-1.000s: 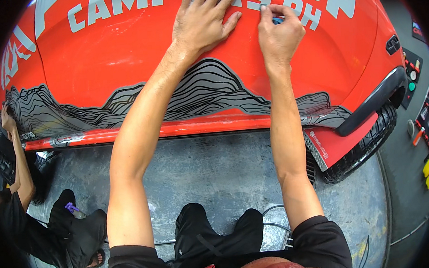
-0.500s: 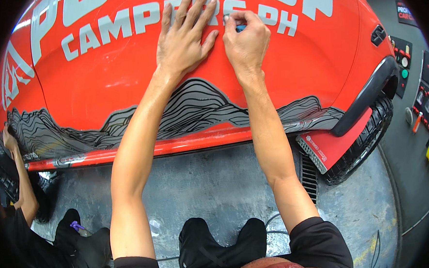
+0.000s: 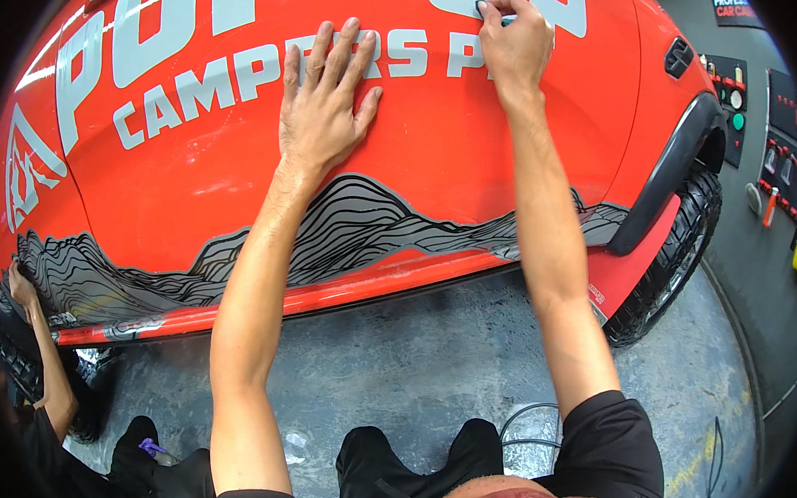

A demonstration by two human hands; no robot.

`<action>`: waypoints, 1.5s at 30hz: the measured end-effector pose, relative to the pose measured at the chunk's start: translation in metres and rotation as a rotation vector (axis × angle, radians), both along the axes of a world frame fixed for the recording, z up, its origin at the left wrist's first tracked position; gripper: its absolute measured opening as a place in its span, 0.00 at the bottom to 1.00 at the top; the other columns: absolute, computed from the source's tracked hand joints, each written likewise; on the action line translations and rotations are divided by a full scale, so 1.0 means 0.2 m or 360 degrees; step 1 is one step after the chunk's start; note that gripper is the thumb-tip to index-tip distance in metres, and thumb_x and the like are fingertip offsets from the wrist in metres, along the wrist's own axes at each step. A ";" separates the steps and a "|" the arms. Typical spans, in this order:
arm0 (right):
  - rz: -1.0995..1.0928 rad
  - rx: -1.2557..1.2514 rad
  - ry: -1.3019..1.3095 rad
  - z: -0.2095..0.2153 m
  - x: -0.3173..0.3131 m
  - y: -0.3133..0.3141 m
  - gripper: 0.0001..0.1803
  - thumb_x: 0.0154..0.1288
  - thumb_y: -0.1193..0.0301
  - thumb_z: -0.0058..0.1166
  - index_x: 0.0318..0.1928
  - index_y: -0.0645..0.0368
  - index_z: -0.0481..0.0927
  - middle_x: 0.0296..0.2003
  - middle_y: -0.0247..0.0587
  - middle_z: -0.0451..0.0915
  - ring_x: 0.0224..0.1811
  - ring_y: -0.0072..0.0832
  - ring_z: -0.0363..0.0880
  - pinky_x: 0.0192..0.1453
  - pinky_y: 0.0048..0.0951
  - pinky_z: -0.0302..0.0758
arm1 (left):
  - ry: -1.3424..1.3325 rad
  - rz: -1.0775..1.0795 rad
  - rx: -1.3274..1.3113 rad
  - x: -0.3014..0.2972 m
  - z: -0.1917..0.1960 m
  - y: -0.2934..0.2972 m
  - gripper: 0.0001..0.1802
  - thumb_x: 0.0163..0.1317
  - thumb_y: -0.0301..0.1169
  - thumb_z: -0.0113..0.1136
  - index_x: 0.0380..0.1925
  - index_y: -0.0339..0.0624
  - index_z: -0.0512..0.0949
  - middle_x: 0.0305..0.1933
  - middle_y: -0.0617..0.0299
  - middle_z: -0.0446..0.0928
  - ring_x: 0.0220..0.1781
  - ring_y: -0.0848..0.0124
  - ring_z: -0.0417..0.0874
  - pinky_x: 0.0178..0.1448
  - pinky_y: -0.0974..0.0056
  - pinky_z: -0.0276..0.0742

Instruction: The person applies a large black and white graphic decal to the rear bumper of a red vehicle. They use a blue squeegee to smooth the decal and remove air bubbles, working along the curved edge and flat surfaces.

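Note:
A red vehicle side panel fills the upper view, with large light-grey lettering across it. My left hand lies flat on the panel with spread fingers, partly over the lower row of letters. At the right end of the lettering, my right hand pinches a small dark-blue piece against the surface. Most of that piece is hidden by my fingers, so its kind cannot be told. Below both hands runs a grey mountain-line decal.
At far left, a co-worker's hand touches the decal's end. A black tyre and red mud flap stand at right. Tools hang on the dark wall. A cable lies on the grey floor.
My right hand has moved right and slightly up along the lettering, with the small piece still pinched. My left hand stays flat on the panel, farther from the right hand. The view has shifted slightly.

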State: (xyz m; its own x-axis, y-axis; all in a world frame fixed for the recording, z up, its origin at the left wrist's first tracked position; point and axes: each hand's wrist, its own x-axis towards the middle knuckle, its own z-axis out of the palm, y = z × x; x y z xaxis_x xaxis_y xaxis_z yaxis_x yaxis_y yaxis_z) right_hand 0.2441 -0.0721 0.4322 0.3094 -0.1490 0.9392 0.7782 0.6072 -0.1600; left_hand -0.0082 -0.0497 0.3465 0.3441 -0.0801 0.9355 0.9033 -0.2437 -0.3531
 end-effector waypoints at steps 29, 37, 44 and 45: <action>0.0032 -0.0223 -0.0344 0.20 -0.02 0.25 0.11 0.70 0.67 0.60 0.37 0.61 0.89 0.30 0.47 0.88 0.32 0.43 0.87 0.37 0.46 0.82 | 0.0002 0.0037 0.0005 -0.03 -0.01 0.01 0.40 0.78 0.55 0.53 0.86 0.62 0.59 0.91 0.69 0.53 0.93 0.64 0.46 0.93 0.41 0.32; 0.0153 -0.0196 -0.0147 0.06 -0.03 0.10 0.10 0.70 0.65 0.68 0.39 0.60 0.92 0.36 0.45 0.91 0.37 0.38 0.89 0.44 0.42 0.85 | 0.0007 0.0002 0.0020 -0.02 0.00 0.01 0.40 0.79 0.53 0.53 0.86 0.62 0.57 0.91 0.69 0.51 0.93 0.64 0.45 0.93 0.45 0.31; 0.0120 -0.0255 0.0011 -0.19 0.07 0.04 0.09 0.68 0.65 0.70 0.37 0.58 0.92 0.34 0.43 0.91 0.38 0.39 0.91 0.47 0.41 0.85 | 0.0006 -0.0017 0.0048 -0.02 0.00 0.02 0.39 0.80 0.53 0.52 0.86 0.61 0.58 0.92 0.69 0.50 0.93 0.64 0.45 0.93 0.45 0.33; 0.0103 -0.0185 -0.0040 -0.18 0.05 0.06 0.09 0.68 0.65 0.70 0.37 0.58 0.92 0.34 0.43 0.91 0.38 0.39 0.90 0.46 0.41 0.85 | 0.0002 -0.0017 0.0054 -0.01 0.00 0.02 0.39 0.80 0.53 0.52 0.86 0.61 0.58 0.91 0.69 0.51 0.93 0.64 0.45 0.93 0.44 0.33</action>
State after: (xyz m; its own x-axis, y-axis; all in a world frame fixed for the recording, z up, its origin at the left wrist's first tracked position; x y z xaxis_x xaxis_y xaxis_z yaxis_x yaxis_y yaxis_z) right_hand 0.2551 -0.0608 0.3961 0.2910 -0.0193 0.9565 0.7425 0.6351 -0.2131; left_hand -0.0099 -0.0461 0.3472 0.3443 -0.1155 0.9317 0.9001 -0.2414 -0.3626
